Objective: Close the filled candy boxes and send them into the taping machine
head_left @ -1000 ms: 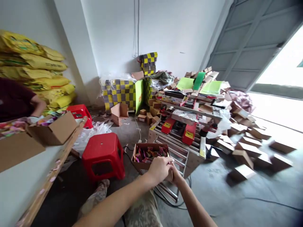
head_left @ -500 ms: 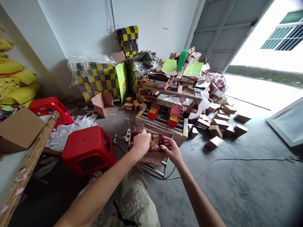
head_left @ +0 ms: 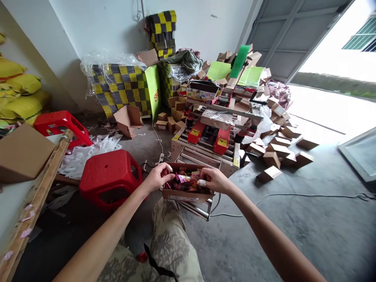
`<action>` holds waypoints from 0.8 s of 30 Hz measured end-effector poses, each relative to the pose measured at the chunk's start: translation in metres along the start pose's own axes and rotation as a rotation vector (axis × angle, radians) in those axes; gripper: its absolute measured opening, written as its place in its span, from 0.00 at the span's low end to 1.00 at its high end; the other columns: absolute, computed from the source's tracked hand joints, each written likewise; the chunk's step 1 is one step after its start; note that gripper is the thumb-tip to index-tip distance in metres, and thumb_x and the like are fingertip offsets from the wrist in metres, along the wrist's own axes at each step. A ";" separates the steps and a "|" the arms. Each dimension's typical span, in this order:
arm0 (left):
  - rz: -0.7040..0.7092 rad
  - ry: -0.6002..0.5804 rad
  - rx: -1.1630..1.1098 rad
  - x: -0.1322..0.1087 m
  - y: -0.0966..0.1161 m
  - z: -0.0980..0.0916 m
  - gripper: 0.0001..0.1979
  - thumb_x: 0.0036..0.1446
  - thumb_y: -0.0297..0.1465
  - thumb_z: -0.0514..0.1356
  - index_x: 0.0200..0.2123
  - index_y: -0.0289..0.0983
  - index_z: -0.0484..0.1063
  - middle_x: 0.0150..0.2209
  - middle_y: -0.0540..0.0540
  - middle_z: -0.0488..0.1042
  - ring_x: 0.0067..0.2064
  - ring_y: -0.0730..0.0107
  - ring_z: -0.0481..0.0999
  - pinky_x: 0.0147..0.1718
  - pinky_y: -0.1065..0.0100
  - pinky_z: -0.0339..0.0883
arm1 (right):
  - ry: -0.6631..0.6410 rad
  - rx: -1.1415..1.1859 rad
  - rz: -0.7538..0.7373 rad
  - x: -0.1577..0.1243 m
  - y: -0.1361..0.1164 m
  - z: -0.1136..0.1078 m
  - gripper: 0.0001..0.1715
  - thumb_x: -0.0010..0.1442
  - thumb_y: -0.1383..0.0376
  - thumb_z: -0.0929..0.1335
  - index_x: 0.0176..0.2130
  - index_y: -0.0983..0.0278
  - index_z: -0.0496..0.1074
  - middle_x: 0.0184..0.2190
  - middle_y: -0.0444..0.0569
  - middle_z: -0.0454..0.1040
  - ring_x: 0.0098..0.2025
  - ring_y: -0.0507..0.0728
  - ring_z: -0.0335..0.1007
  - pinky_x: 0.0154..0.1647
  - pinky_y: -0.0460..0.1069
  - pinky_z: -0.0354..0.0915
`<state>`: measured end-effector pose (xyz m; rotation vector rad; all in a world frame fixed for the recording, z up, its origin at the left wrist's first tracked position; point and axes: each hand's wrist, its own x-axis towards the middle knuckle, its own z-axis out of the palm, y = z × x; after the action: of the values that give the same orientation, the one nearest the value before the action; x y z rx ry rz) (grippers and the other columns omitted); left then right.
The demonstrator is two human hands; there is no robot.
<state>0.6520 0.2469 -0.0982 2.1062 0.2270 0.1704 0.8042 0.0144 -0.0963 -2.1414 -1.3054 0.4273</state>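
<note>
A small open cardboard box [head_left: 188, 195] sits on the metal rollers in front of me, filled with small colourful wrapped packets [head_left: 184, 178]. My left hand [head_left: 158, 177] is at the box's left end, its fingers curled in over the rim beside a pink wrapper. At the right end, my right hand [head_left: 216, 180] reaches over the rim with bent fingers among the packets. White wrapping covers one digit on each hand. What either set of fingertips grips is hidden.
Beyond the box stands a roller machine [head_left: 205, 141] with red side units. Small cartons [head_left: 272, 174] lie heaped on the floor at right. A red stool [head_left: 108, 172] stands at left, near a wood-edged table [head_left: 35, 196]. A cable [head_left: 293, 194] crosses the floor.
My left hand has moved left from over the packets to the box's left end. My right hand has turned in over the right end. The camera view has tilted slightly down.
</note>
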 end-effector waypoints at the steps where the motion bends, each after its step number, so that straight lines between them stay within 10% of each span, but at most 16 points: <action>1: 0.004 -0.053 -0.012 0.003 0.001 0.002 0.16 0.51 0.43 0.60 0.35 0.36 0.66 0.26 0.54 0.61 0.28 0.76 0.60 0.28 0.74 0.56 | -0.061 -0.016 -0.029 0.006 -0.004 0.004 0.19 0.54 0.51 0.69 0.27 0.63 0.64 0.22 0.41 0.64 0.24 0.48 0.54 0.25 0.44 0.48; 7: -0.066 -0.553 0.147 0.030 0.015 0.017 0.21 0.45 0.46 0.63 0.37 0.37 0.68 0.33 0.50 0.70 0.33 0.71 0.68 0.30 0.73 0.58 | -0.368 -0.248 0.009 0.034 -0.013 0.030 0.14 0.51 0.57 0.70 0.33 0.64 0.67 0.25 0.47 0.67 0.26 0.53 0.59 0.25 0.46 0.48; 14: -0.202 -0.846 0.221 0.053 0.012 0.013 0.40 0.30 0.49 0.69 0.47 0.36 0.66 0.39 0.47 0.72 0.38 0.63 0.72 0.31 0.71 0.63 | -0.659 -0.075 0.009 0.037 -0.002 0.009 0.34 0.33 0.56 0.77 0.40 0.64 0.69 0.35 0.49 0.70 0.35 0.58 0.64 0.31 0.46 0.56; 19: -0.080 -0.535 0.100 0.053 -0.011 0.027 0.13 0.47 0.34 0.65 0.35 0.35 0.70 0.32 0.50 0.73 0.35 0.67 0.73 0.32 0.72 0.63 | -0.550 -0.026 0.077 0.046 0.012 0.014 0.18 0.43 0.58 0.75 0.32 0.64 0.71 0.26 0.42 0.67 0.27 0.52 0.60 0.25 0.45 0.52; 24: 0.050 -0.069 0.163 0.024 -0.019 0.049 0.22 0.47 0.27 0.66 0.46 0.37 0.63 0.41 0.45 0.71 0.39 0.65 0.74 0.40 0.66 0.67 | -0.279 -0.086 0.172 0.026 0.013 0.030 0.19 0.42 0.61 0.76 0.32 0.64 0.69 0.28 0.43 0.68 0.29 0.53 0.63 0.28 0.47 0.59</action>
<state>0.6835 0.2217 -0.1388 2.2767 0.1516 0.1116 0.8095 0.0425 -0.1273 -2.3400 -1.3108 0.7776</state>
